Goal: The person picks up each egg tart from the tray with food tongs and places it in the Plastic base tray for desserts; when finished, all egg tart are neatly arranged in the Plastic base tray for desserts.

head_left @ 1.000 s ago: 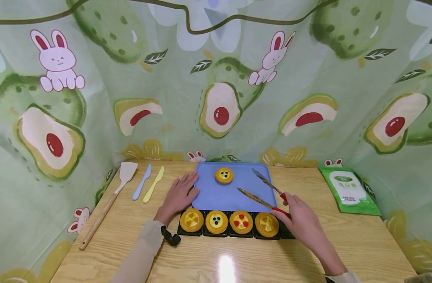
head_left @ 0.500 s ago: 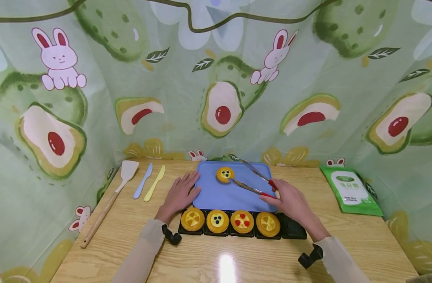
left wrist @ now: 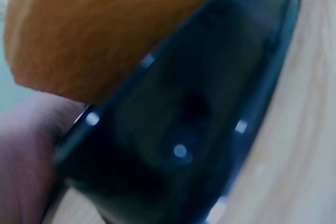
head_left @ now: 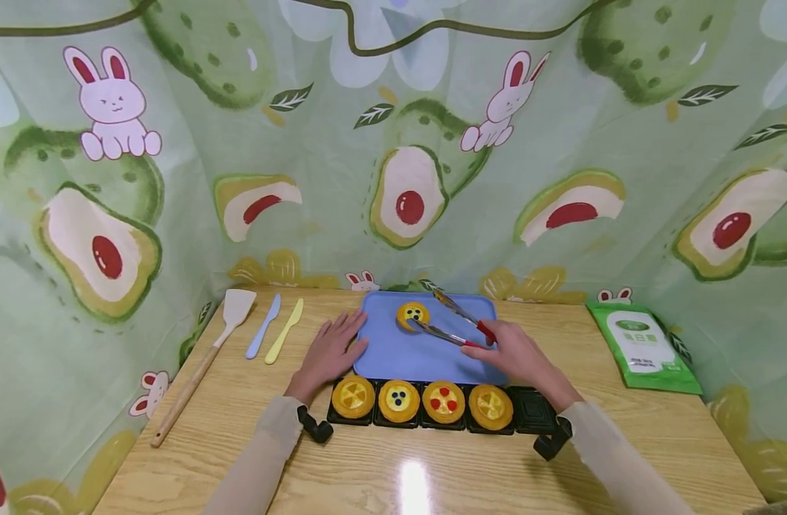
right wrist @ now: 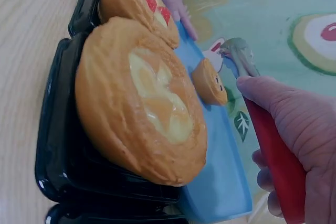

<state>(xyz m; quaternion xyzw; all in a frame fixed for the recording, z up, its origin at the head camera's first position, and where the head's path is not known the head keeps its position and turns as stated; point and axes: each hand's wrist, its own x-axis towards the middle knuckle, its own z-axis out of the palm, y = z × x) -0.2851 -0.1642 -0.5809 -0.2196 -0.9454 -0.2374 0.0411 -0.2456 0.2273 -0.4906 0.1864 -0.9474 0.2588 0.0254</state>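
Observation:
My right hand [head_left: 519, 352] grips red-handled metal tongs [head_left: 446, 335] over the blue tray [head_left: 393, 357]. The tongs' arms are spread, one tip overlapping the near edge of a blueberry egg tart [head_left: 413, 315] and the other off to its right. That tart sits on the tray's back half. In the right wrist view the thumb lies along the red handle [right wrist: 273, 156], fingers curled behind it. My left hand [head_left: 329, 350] lies flat at the tray's left edge, fingers straight. Just in front of the tray, several tarts [head_left: 443, 403] sit in a row of black plastic cups.
The rightmost black cup [head_left: 534, 409] holds no tart. A white spatula with a wooden handle [head_left: 203, 368], a blue knife [head_left: 263, 327] and a yellow knife [head_left: 284, 331] lie at left. A green and white packet [head_left: 644, 347] lies at right. Patterned cloth hangs behind.
My right hand has moved left and forward with the tongs, bringing one tip to the blueberry tart. The rightmost cup has come into view. My left hand stays in place.

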